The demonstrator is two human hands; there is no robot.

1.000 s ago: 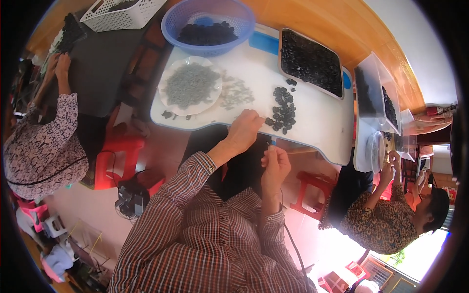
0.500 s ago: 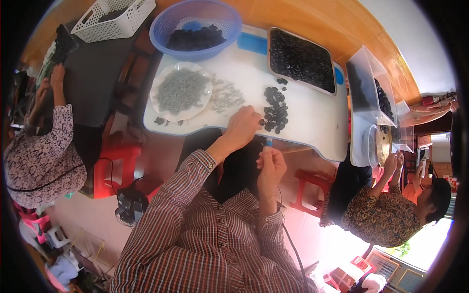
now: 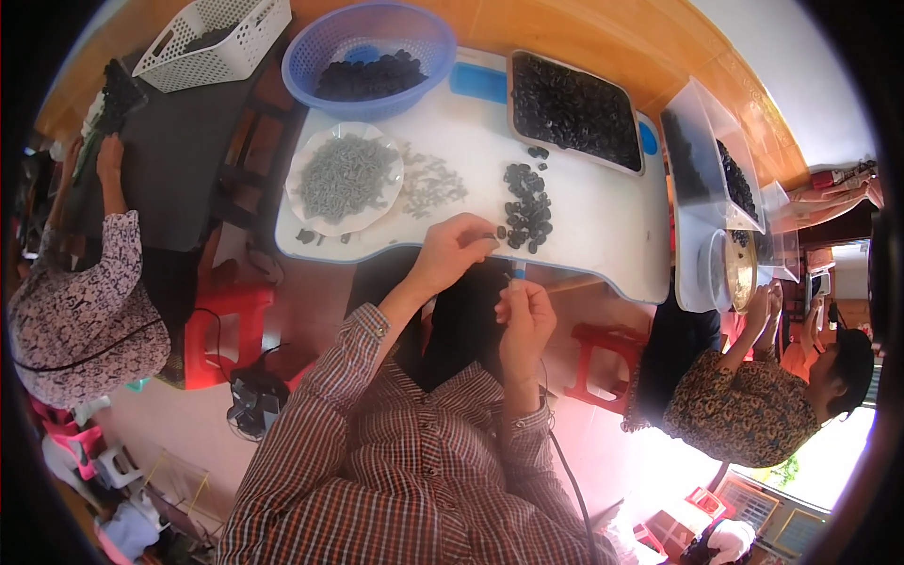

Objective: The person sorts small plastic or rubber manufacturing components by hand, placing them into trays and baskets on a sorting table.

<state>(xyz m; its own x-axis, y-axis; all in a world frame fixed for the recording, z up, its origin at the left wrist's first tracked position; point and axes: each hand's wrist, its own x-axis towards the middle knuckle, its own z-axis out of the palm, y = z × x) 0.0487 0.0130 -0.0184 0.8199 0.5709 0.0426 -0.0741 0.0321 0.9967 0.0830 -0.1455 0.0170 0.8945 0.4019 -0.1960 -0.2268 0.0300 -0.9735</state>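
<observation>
Left fingers pinch a small black piece, likely light, best gripped edgewise. Right fingers pinch a slim, indistinct object.

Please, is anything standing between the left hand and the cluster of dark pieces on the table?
Nothing visible stands between the left hand and the cluster of dark pieces; its nearest edge is close by.

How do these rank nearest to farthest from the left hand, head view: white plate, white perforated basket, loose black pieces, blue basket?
From the left hand:
1. Loose black pieces, to its right
2. White plate, to its left
3. Blue basket, beyond the plate
4. White perforated basket, far left, on the dark table
</observation>
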